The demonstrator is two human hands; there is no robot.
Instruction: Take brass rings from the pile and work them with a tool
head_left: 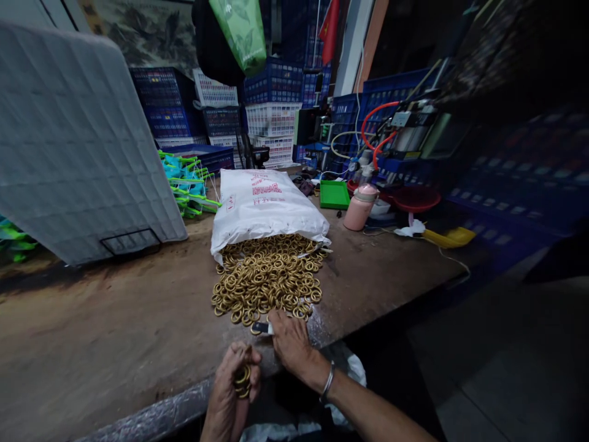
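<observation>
The near edge of the wooden bench [115, 344] runs just under both hands, wrapped there in crinkled clear film [151, 417]. To the right the bench top ends and drops away to dark floor. Left of the hands a wide stretch of worn wood runs up to a leaning grey quilted panel [78, 141].

The left hand [229, 396] hangs at the edge, fingers curled tight around a short stack of rings [242, 380]. The right hand [289, 341] rests on the bench just beyond it, fingers pinched on a small dark tool [261, 327]. The tool's tip reaches the nearest rings of the pile of brass rings [267, 279]. That pile spills from the open mouth of a white sack [262, 205] lying mid-bench.

Behind the sack, to the right, sit a green tray [334, 194] and a pink bottle [360, 207]. Stacked blue crates [273, 83] wall off the back of the room.
</observation>
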